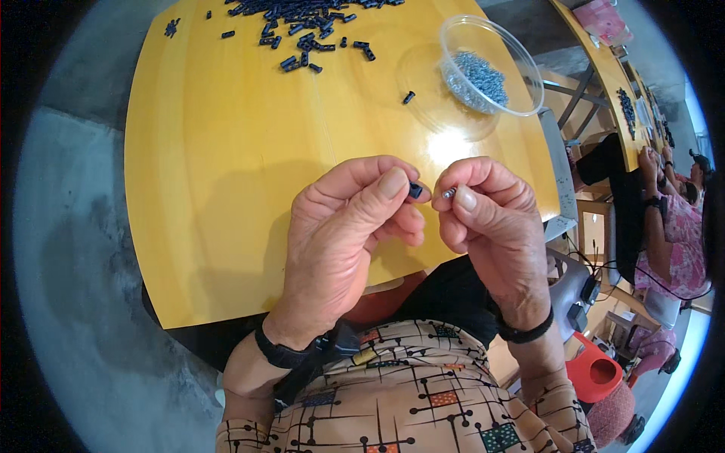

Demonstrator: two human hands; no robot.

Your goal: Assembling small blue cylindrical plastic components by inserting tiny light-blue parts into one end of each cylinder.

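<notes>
Left hand pinches one small black plastic piece at fingertips; right hand pinches one small silver screw, tips nearly touching above yellow table. One clear bowl of screws; one stray black piece; black pile uncountable.

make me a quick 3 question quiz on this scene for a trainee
1. True or false: the left hand pinches a small dark plastic piece between thumb and fingers.
2. What lies in the clear round plastic bowl?
A. small silvery metal parts
B. dark plastic pieces
C. nothing
3. Fill in: the pile of small dark plastic pieces lies at the ____ edge of the yellow wooden table.

Key:
1. True.
2. A: the small silvery metal parts fill the bowl's bottom, and the right hand holds a similar small silvery part at its fingertips.
3. Far.
</notes>
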